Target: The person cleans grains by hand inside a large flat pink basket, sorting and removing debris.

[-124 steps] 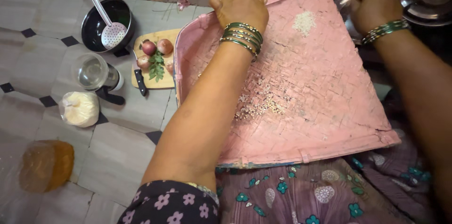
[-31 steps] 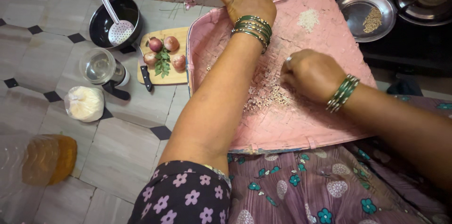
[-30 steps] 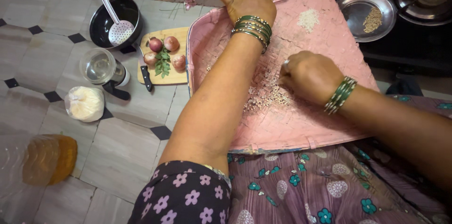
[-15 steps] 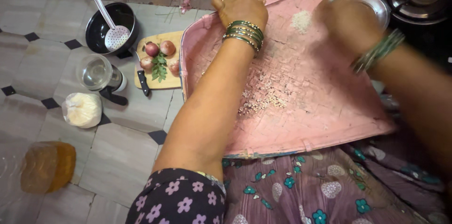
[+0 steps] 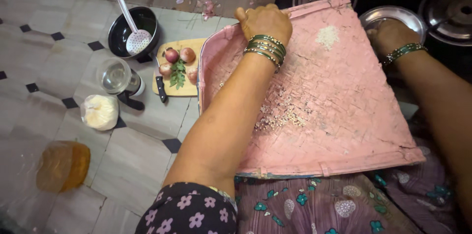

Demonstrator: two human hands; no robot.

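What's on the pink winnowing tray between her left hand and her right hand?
In the head view, a small pile of whitish grain lies on the pink winnowing tray between the left hand gripping the far rim and the right hand over the steel plate.

Left hand (image 5: 264, 21): arm extended forward and up across the frame from the lower left, elbow bent, floral sleeve at the upper arm. Fingers curled over and closed in a grip at the far edge, knuckles up, green bangles stacked at the wrist. Right hand (image 5: 393, 35): forearm runs in from the right edge, wrist carries green bangles, hand turned palm-down at the far right corner, fingers curled downward; fingertips not visible, so grasp can't be judged.
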